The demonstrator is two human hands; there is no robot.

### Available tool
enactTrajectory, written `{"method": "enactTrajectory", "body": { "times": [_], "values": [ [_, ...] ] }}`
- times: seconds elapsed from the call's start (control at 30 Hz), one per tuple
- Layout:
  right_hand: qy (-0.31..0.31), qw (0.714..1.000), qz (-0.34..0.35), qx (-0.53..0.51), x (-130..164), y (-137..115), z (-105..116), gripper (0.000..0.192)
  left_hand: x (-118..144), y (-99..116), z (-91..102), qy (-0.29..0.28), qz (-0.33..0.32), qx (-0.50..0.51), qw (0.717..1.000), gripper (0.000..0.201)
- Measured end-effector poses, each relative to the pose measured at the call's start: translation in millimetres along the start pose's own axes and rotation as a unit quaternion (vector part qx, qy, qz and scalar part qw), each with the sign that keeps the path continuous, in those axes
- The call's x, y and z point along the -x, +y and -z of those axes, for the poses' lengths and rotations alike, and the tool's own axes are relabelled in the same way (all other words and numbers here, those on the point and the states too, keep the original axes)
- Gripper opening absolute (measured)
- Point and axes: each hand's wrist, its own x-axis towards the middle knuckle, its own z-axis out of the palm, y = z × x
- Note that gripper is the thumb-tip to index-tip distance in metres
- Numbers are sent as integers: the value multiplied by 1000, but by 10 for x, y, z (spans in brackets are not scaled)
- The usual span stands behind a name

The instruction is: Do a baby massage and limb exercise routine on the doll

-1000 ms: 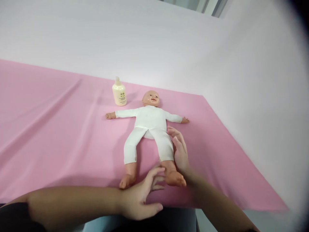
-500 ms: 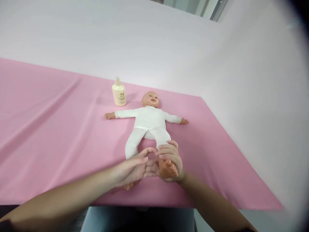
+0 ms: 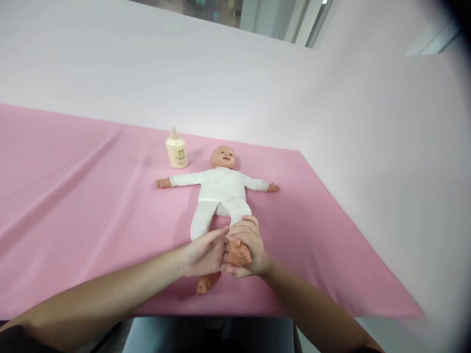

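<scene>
between left hand [image 3: 206, 255] and right hand [image 3: 250, 242]: doll foot [image 3: 238, 252], both hands clasping it.

Both hands [image 3: 228, 247] round doll's foot [image 3: 239, 253]

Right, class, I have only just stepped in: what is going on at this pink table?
A person is handling a baby doll that lies on its back, arms spread, on a pink cloth. Both hands are wrapped around one of the doll's feet: the right hand cups it from the far side and the left hand presses in beside it. The doll's other foot lies free near the table edge. A cream bottle stands upright beside the doll's head, untouched.
</scene>
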Motion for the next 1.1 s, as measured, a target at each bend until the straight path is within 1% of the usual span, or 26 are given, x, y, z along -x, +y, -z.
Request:
{"method": "enactTrajectory", "body": {
  "times": [0.1, 0.23, 0.33, 0.4, 0.5, 0.6, 0.67, 0.7, 0.77, 0.83, 0.9, 1.0, 1.1],
  "values": [
    [-11, 1000, 26, 4, 3, -53, -57, 38, -4, -14, -19, -25, 6, 5, 1000, 45],
    [-28, 999, 12, -41, 8, -96, -84, 31, 54, -12, 38, -79, 2, -3, 997, 46],
    [-66, 994, 18, -81, 6, -103, -54, 20, 106, -18, 92, -116, 18, -24, 993, 46],
    [-86, 990, 34, -102, 11, -92, -29, 12, 120, -20, 122, -124, 27, -26, 992, 45],
    [-88, 990, 43, -103, 22, -58, -10, 27, 118, -13, 153, -114, 26, -6, 993, 42],
    [-93, 993, 38, -63, 30, -26, -18, 39, 118, -2, 156, -104, 21, 23, 994, 40],
    [-96, 995, 15, -37, 41, -11, -33, 50, 124, 0, 144, -85, 10, 51, 995, 37],
    [-96, 995, -4, -26, 51, -6, -40, 52, 128, -1, 137, -77, 5, 62, 995, 36],
    [-98, 994, -48, -12, 83, 6, -51, 47, 131, -9, 130, -71, -2, 63, 995, 37],
    [-107, 991, -86, -7, 124, 21, -53, 41, 128, -19, 139, -81, 5, 43, 996, 39],
    [-115, 987, -109, -21, 157, 34, -50, 40, 120, -27, 165, -94, 17, 30, 995, 40],
    [-106, 988, -99, -49, 151, 31, -38, 37, 110, -30, 211, -116, 33, 33, 992, 39],
    [-91, 992, -54, -68, 84, -12, -20, 27, 104, -25, 231, -135, 33, 37, 990, 37]
  ]
}}
